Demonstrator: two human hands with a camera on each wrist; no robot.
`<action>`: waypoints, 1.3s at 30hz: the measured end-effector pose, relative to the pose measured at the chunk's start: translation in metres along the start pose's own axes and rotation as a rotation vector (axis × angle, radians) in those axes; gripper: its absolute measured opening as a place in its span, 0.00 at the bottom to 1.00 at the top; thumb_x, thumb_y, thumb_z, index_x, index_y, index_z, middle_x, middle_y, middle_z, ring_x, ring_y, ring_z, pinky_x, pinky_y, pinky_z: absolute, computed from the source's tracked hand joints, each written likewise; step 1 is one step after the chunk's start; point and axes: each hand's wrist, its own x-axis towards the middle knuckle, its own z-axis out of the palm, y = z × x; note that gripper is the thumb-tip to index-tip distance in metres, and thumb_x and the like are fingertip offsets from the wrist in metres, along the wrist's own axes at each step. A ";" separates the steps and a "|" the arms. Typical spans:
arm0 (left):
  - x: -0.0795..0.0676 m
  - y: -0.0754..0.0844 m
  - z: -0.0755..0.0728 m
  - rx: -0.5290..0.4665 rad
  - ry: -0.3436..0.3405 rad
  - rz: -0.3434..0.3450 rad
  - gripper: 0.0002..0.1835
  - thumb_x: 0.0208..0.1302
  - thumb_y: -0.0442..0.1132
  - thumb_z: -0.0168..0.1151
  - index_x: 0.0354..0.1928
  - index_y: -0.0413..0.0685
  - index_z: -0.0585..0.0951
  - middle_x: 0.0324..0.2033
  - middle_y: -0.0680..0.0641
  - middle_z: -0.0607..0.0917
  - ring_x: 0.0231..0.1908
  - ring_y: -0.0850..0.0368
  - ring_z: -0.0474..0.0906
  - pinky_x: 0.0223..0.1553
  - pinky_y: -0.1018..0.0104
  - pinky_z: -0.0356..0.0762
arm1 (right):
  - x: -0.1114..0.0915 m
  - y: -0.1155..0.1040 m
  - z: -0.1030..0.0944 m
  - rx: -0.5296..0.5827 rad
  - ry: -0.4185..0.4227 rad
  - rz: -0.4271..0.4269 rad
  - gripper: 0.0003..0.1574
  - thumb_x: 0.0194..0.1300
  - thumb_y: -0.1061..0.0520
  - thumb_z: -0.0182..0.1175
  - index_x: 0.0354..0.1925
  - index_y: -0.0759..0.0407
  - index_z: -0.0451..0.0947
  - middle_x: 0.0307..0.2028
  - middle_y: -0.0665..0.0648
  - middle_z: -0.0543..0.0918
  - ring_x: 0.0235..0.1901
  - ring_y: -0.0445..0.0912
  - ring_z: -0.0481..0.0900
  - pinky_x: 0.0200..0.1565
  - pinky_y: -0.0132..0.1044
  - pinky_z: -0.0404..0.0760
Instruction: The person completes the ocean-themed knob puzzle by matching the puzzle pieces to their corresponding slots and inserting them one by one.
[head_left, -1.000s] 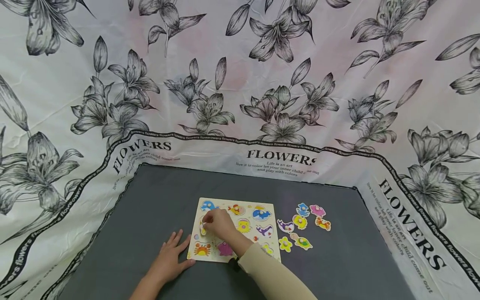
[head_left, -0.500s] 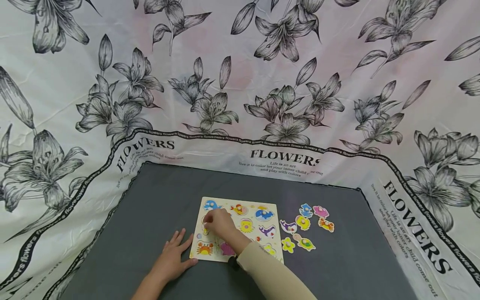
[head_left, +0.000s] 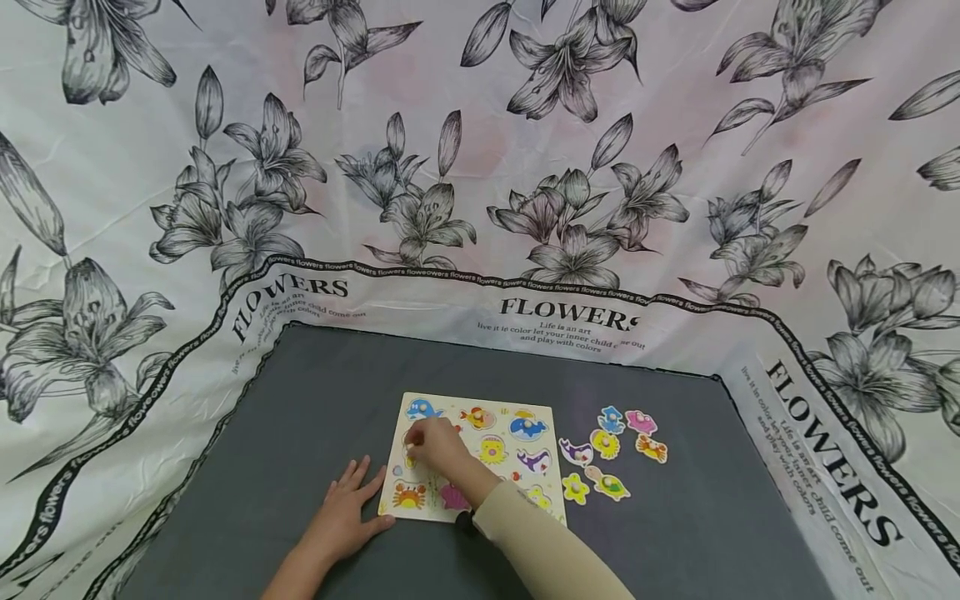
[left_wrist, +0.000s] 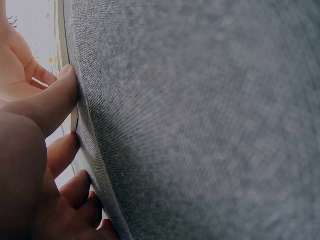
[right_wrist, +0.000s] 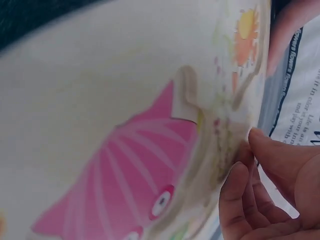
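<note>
A cream puzzle board [head_left: 438,510] with printed sea animals lies on the dark table. In the head view, my right hand [head_left: 447,454] is over its left middle part, fingertips pinching a small yellow puzzle piece [head_left: 409,460] that they mostly hide. The right wrist view shows the right thumb and fingers [right_wrist: 232,200] bunched close at the board's surface, beyond a pink shell-like picture [right_wrist: 135,170]. My left hand [head_left: 347,515] rests with fingers spread at the board's lower left edge; its thumb [left_wrist: 57,102] touches that edge.
Right of the board lie several loose pieces, among them a purple whale [head_left: 576,452], a crab [head_left: 652,449], a yellow star [head_left: 576,489] and a green turtle [head_left: 611,486]. A flower-printed white cloth [head_left: 420,317] borders the table's back and sides.
The whole head view has shifted slightly, with the scene moving a little to the right. The right fingers make only tiny movements at the same spot; the left hand stays at the board's edge.
</note>
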 end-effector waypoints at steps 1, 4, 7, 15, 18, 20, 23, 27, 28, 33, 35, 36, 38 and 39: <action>0.000 0.000 0.000 0.000 0.000 0.001 0.45 0.55 0.56 0.75 0.73 0.48 0.71 0.76 0.33 0.59 0.77 0.30 0.47 0.72 0.27 0.48 | -0.001 0.000 -0.001 0.000 -0.004 0.002 0.08 0.61 0.60 0.73 0.41 0.55 0.88 0.33 0.48 0.85 0.32 0.39 0.76 0.38 0.31 0.81; 0.000 0.000 0.002 0.004 -0.002 0.002 0.45 0.56 0.56 0.75 0.73 0.49 0.71 0.76 0.34 0.58 0.77 0.30 0.47 0.72 0.28 0.48 | -0.005 -0.003 -0.008 -0.021 0.005 -0.013 0.11 0.61 0.58 0.73 0.44 0.54 0.88 0.35 0.48 0.85 0.34 0.40 0.77 0.39 0.33 0.81; 0.001 -0.001 0.003 0.010 -0.006 0.002 0.45 0.56 0.57 0.74 0.73 0.49 0.71 0.77 0.34 0.58 0.77 0.31 0.47 0.72 0.27 0.48 | -0.010 -0.007 -0.017 -0.061 0.026 -0.031 0.11 0.63 0.57 0.72 0.45 0.52 0.88 0.37 0.48 0.86 0.36 0.40 0.79 0.39 0.33 0.82; 0.002 -0.001 0.002 0.017 -0.005 -0.003 0.46 0.55 0.58 0.74 0.73 0.48 0.71 0.77 0.34 0.58 0.77 0.31 0.46 0.72 0.28 0.47 | -0.021 -0.006 -0.046 -0.055 0.108 -0.073 0.13 0.66 0.55 0.70 0.50 0.52 0.88 0.38 0.47 0.88 0.37 0.40 0.83 0.36 0.31 0.81; 0.003 0.000 0.004 0.018 -0.006 -0.009 0.46 0.55 0.59 0.75 0.73 0.48 0.71 0.77 0.34 0.58 0.77 0.31 0.46 0.72 0.28 0.47 | -0.025 -0.003 -0.057 -0.046 0.140 -0.059 0.15 0.67 0.53 0.69 0.51 0.51 0.87 0.40 0.47 0.88 0.38 0.41 0.83 0.34 0.31 0.81; 0.003 0.000 0.004 0.023 -0.009 -0.014 0.46 0.54 0.59 0.75 0.73 0.48 0.71 0.77 0.34 0.57 0.77 0.31 0.46 0.72 0.28 0.47 | -0.029 0.000 -0.065 -0.037 0.157 -0.050 0.14 0.67 0.53 0.69 0.51 0.51 0.87 0.40 0.47 0.88 0.38 0.41 0.83 0.34 0.32 0.81; 0.004 0.000 0.005 0.029 -0.013 -0.018 0.47 0.54 0.59 0.75 0.73 0.48 0.71 0.77 0.33 0.57 0.77 0.30 0.46 0.72 0.28 0.47 | -0.034 0.004 -0.077 -0.014 0.176 -0.037 0.13 0.67 0.54 0.69 0.50 0.50 0.87 0.39 0.47 0.88 0.37 0.42 0.83 0.34 0.34 0.81; 0.003 0.000 0.006 0.028 -0.020 -0.025 0.47 0.54 0.59 0.75 0.73 0.48 0.70 0.77 0.34 0.57 0.77 0.30 0.45 0.72 0.27 0.46 | -0.041 0.013 -0.089 -0.002 0.206 -0.029 0.13 0.66 0.54 0.69 0.49 0.49 0.87 0.38 0.47 0.88 0.35 0.42 0.84 0.33 0.35 0.81; 0.003 0.000 0.007 0.028 -0.020 -0.027 0.47 0.54 0.59 0.75 0.73 0.48 0.70 0.77 0.34 0.57 0.77 0.30 0.45 0.72 0.27 0.46 | -0.043 0.015 -0.091 -0.008 0.217 -0.030 0.12 0.66 0.54 0.69 0.49 0.49 0.87 0.38 0.47 0.88 0.35 0.41 0.84 0.33 0.35 0.81; 0.002 0.001 0.007 0.031 -0.024 -0.034 0.48 0.53 0.59 0.75 0.73 0.47 0.70 0.77 0.33 0.56 0.77 0.30 0.45 0.72 0.27 0.46 | -0.052 0.030 -0.103 -0.011 0.260 -0.019 0.12 0.65 0.53 0.70 0.48 0.48 0.87 0.37 0.48 0.89 0.34 0.42 0.84 0.30 0.34 0.80; 0.003 0.001 0.007 0.032 -0.027 -0.033 0.48 0.53 0.60 0.75 0.73 0.47 0.70 0.77 0.33 0.56 0.77 0.30 0.45 0.72 0.27 0.46 | -0.056 0.037 -0.110 -0.003 0.279 -0.012 0.12 0.65 0.53 0.70 0.48 0.49 0.87 0.37 0.48 0.89 0.34 0.43 0.84 0.31 0.35 0.81; 0.003 0.001 0.007 0.031 -0.028 -0.032 0.48 0.53 0.60 0.75 0.73 0.47 0.70 0.77 0.33 0.56 0.77 0.30 0.45 0.72 0.27 0.46 | -0.058 0.040 -0.113 -0.004 0.290 -0.007 0.12 0.65 0.53 0.70 0.48 0.49 0.88 0.37 0.48 0.89 0.34 0.42 0.84 0.31 0.35 0.81; 0.003 0.000 0.007 0.036 -0.031 -0.033 0.49 0.53 0.61 0.74 0.74 0.47 0.69 0.77 0.33 0.56 0.77 0.30 0.44 0.72 0.27 0.46 | -0.063 0.048 -0.120 0.005 0.314 -0.003 0.12 0.65 0.53 0.70 0.47 0.51 0.88 0.37 0.49 0.89 0.35 0.43 0.84 0.33 0.37 0.82; 0.003 0.000 0.007 0.041 -0.032 -0.033 0.49 0.53 0.62 0.74 0.74 0.47 0.69 0.77 0.33 0.56 0.77 0.30 0.44 0.72 0.27 0.46 | -0.065 0.052 -0.123 0.013 0.326 0.003 0.12 0.65 0.54 0.70 0.47 0.52 0.88 0.37 0.49 0.89 0.35 0.44 0.85 0.33 0.37 0.83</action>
